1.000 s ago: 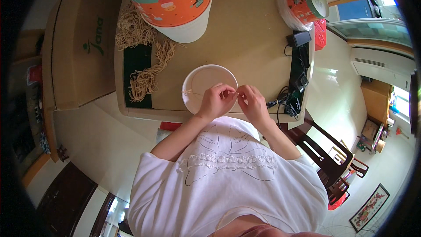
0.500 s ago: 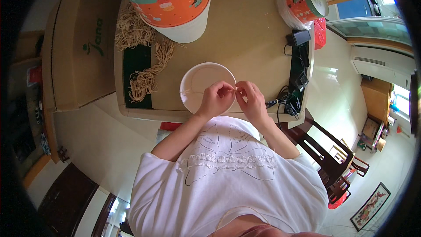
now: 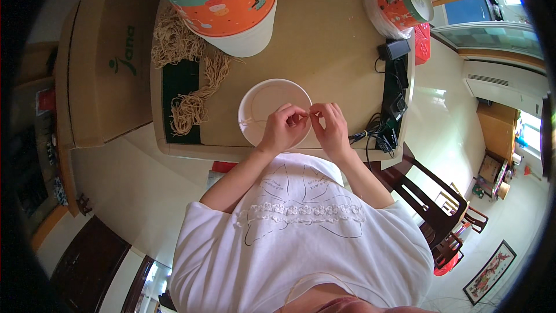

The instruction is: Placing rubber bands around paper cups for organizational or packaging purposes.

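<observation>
White-walled bucket (image 3: 273,97): positioned at the near edge of the tabletop (image 3: 330,64), directly in front of the person (image 3: 301,243). Left hand (image 3: 284,128) and right hand (image 3: 330,130): nearly closed, thumb and forefinger of each pinching a fine strand (image 3: 259,121) at the bucket's right rim. From here, I see the strand also run leftward from behind the left hand to the bucket's left wall.
</observation>
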A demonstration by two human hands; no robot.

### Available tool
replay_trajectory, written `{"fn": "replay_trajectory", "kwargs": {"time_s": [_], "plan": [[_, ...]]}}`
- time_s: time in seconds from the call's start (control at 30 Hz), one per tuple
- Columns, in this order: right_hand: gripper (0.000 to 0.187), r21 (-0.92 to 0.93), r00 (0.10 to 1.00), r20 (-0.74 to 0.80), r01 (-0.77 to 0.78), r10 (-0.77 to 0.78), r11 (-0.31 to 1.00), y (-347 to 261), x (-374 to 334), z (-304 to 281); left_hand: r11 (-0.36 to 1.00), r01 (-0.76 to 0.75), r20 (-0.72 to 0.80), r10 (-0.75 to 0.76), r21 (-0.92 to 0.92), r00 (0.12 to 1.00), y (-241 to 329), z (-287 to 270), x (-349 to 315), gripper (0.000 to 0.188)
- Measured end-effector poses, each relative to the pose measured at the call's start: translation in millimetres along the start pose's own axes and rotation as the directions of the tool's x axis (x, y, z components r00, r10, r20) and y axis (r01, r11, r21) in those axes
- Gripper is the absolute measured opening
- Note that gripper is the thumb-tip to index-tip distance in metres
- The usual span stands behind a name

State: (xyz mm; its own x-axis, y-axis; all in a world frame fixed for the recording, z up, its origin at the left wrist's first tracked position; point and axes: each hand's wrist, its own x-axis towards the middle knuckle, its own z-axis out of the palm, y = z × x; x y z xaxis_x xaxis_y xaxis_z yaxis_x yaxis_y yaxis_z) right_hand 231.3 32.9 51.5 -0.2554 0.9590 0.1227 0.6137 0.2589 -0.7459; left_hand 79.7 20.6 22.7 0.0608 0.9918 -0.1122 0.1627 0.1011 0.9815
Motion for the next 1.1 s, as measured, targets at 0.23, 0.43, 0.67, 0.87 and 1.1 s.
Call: {"fn": "replay_trajectory", "kwargs": {"time_s": [0.23,0.43,0.67,0.87,1.1], "plan": [[0.019,0.006,0.999,0.025,0.023,-0.023,1.0,-1,-2,-2,0.981,0.093,-0.023,-0.098,-0.169,0.995,-18,4,0,0.009],[0.023,0.013,0.999,0.031,0.042,-0.042,0.999,1,-4,-3,0.934,0.238,0.032,-0.238,-0.266,0.971,-21,10,5,0.009],[0.023,0.03,0.999,0.036,-0.03,0.029,0.999,3,-5,-3,0.952,0.23,0.086,-0.216,-0.201,0.973,-20,13,7,0.008],[0.024,0.025,1.0,-0.008,-0.02,0.02,0.999,2,-1,-4,0.999,-0.049,-0.084,0.05,0.02,0.995,-10,16,8,0.009],[0.023,-0.013,0.997,-0.068,0.019,-0.02,1.0,9,1,2,0.988,0.122,0.027,-0.12,-0.092,0.992,-8,14,7,0.008]]}}
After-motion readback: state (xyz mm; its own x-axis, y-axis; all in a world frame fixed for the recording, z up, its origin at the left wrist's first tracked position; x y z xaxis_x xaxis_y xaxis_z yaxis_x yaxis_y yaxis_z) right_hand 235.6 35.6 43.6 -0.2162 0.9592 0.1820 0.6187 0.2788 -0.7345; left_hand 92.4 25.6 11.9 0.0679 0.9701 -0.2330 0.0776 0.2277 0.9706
